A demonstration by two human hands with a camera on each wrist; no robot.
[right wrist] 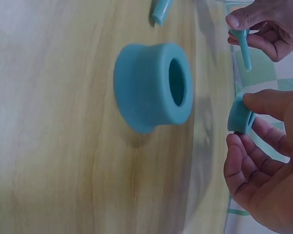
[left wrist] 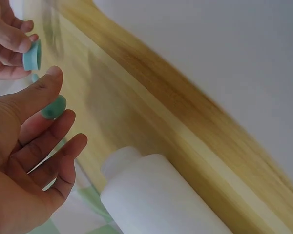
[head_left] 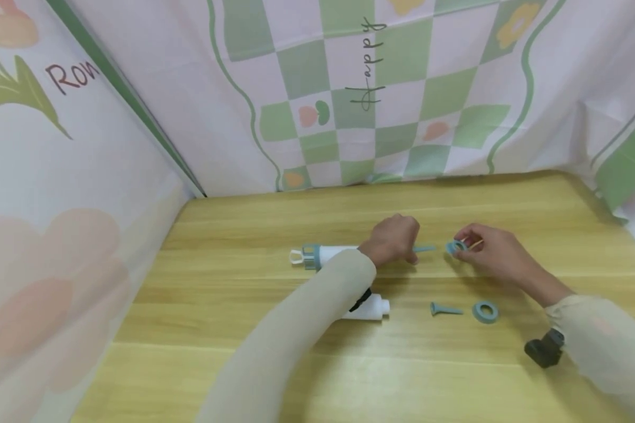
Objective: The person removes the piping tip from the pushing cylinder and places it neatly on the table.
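My left hand [head_left: 393, 238] pinches the flared end of a slim teal nozzle [right wrist: 245, 51] between thumb and fingers, its thin tip pointing toward the other hand. A teal ring-shaped cap [right wrist: 240, 114] is held between thumb and fingertips of my right hand [head_left: 494, 252]. Nozzle and cap are apart, with a small gap between them in the head view. Beside and partly behind the left hand lies a white tube [head_left: 334, 252] with a teal collar [head_left: 311, 257] and a white pull handle [head_left: 296, 257]. The left forearm partly hides a second white tube [head_left: 367, 307] with a narrow neck.
Nearer me on the wooden table [head_left: 428, 376] lie another teal nozzle [head_left: 445, 309] and a second teal ring cap [head_left: 485, 312], side by side. A patterned cloth [head_left: 349, 141] hangs along the table's back edge, and another cloth [head_left: 84, 194] covers the left side.
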